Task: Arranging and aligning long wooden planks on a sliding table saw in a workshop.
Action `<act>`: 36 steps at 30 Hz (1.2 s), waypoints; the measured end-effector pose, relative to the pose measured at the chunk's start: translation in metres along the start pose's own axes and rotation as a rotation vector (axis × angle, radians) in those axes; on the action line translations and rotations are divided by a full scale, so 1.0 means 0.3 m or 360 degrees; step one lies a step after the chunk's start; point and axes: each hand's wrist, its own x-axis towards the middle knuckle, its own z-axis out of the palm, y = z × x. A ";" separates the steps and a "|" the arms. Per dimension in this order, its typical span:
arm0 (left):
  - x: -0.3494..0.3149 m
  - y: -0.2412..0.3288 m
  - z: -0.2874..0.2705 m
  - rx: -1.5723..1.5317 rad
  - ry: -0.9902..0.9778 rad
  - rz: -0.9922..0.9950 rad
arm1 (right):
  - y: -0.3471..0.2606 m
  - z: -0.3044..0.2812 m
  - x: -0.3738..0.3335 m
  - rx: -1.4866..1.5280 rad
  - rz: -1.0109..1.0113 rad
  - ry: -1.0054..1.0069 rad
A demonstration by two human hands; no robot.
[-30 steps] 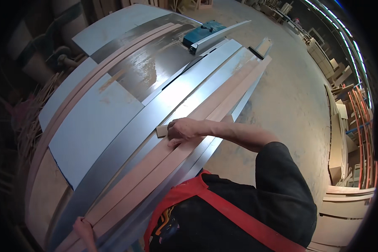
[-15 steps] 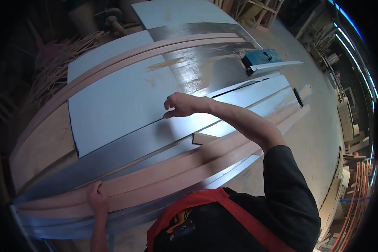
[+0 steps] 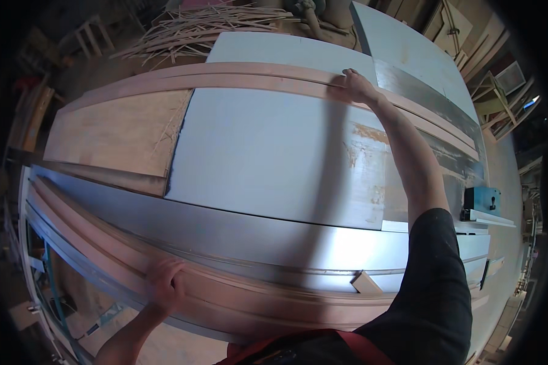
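My two hands are well apart, each at a different set of long pinkish boards. My left hand point(image 3: 166, 283) is on the near boards point(image 3: 243, 305), left of my body; it is blurred, and I cannot tell how firmly its fingers close on them. My right hand point(image 3: 360, 88) reaches across to the far boards point(image 3: 243, 80), fingers over them; whether they grip, I cannot tell.

The near boards run lengthwise along the near side of the silver counter point(image 3: 371, 243), right in front of me. The far boards lie side by side beyond the white panel's point(image 3: 262, 152) middle, their left end over the plywood point(image 3: 112, 131) and their right end over grey metal point(image 3: 432, 100). My right arm casts a shadow down the panel.

A small pale block point(image 3: 366, 282) sits just beyond the near boards, set at a slant. The blue box point(image 3: 483, 202) stands off to my right. Thin sticks point(image 3: 207, 27) lie heaped past the far boards.
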 end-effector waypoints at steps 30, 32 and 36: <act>-0.063 0.076 -0.124 0.0030 0.0036 -0.0011 | -0.091 -0.034 -0.259 0.0071 -0.0317 0.0203; -0.085 0.073 -0.156 0.0063 0.0042 -0.0056 | -0.139 -0.058 -0.248 0.0049 -0.0293 0.0079; -0.193 0.087 -0.197 0.0097 0.0064 -0.0192 | -0.198 -0.063 -0.272 0.0025 -0.0622 0.0061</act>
